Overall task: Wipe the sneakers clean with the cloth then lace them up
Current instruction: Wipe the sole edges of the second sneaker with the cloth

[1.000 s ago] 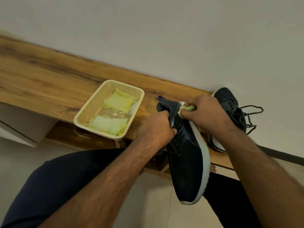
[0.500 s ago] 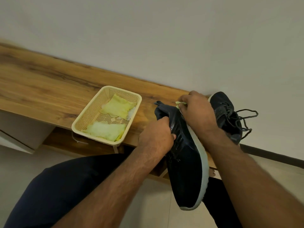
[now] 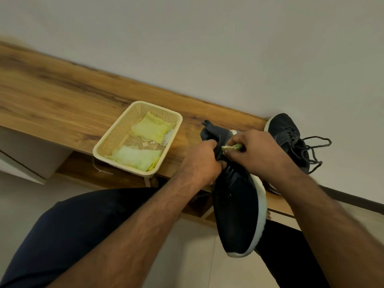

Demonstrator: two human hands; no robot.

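A dark sneaker with a white sole [image 3: 236, 206] hangs in front of the wooden shelf, toe pointing down toward me. My left hand [image 3: 200, 163] grips its upper near the opening. My right hand [image 3: 255, 150] pinches a small yellow-green cloth [image 3: 231, 146] against the sneaker near the heel. The second dark sneaker [image 3: 291, 140] lies on the shelf at the right by the wall, its laces loose and spilling to the right.
A cream plastic basket [image 3: 116, 132] on the wooden shelf [image 3: 62, 104] holds two folded yellow-green cloths [image 3: 149, 129]. A pale wall runs behind the shelf. My legs in dark trousers [image 3: 72, 235] are below, over a light floor.
My right hand with the cloth has slid from the heel's far edge back toward the sneaker's opening, closer to my left hand. The view has shifted slightly.
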